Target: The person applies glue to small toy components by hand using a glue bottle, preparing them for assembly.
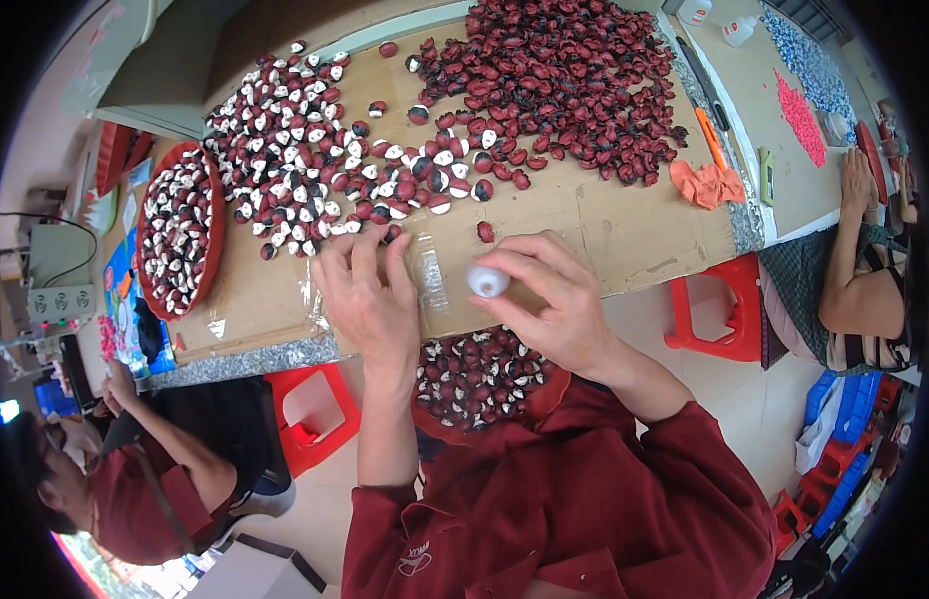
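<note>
My right hand is closed around a small white bottle with a rounded end, held above the near part of the table. My left hand rests on the cardboard-covered tabletop, its thumb and fingers bent around a small dark-red rounded piece at their tips. Just beyond it spreads a pile of red, black and white pieces. A lone dark-red piece lies ahead of the bottle. Below my wrists, a red basket at the table edge holds more white-marked pieces.
Loose dark-red shells are heaped at the far middle. At left stands a red oval basket of pieces. An orange cloth and orange cutter lie right. Co-workers sit at both sides, near red stools.
</note>
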Demonstrator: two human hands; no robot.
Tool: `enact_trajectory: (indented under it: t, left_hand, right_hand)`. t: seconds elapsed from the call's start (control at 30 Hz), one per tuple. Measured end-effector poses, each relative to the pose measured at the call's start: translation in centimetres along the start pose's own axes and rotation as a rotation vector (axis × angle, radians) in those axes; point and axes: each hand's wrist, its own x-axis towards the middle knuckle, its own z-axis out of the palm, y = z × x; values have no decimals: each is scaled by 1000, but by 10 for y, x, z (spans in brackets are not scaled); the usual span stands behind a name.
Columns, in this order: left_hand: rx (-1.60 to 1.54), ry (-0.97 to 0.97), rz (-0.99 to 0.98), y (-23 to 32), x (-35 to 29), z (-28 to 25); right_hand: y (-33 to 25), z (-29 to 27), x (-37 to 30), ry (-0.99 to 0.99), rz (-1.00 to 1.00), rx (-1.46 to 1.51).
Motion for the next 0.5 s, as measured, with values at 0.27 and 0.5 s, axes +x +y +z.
enact_trajectory:
  t: [0.27, 0.5]
  left_hand:
    - [-1607, -414, -659, 5, -49, -22]
    - [-1979, -462, -806, 6, -63, -19]
  right_hand:
    - [-8, -32, -30, -24, 255, 393]
    - [-17, -50, -28, -105, 28, 166]
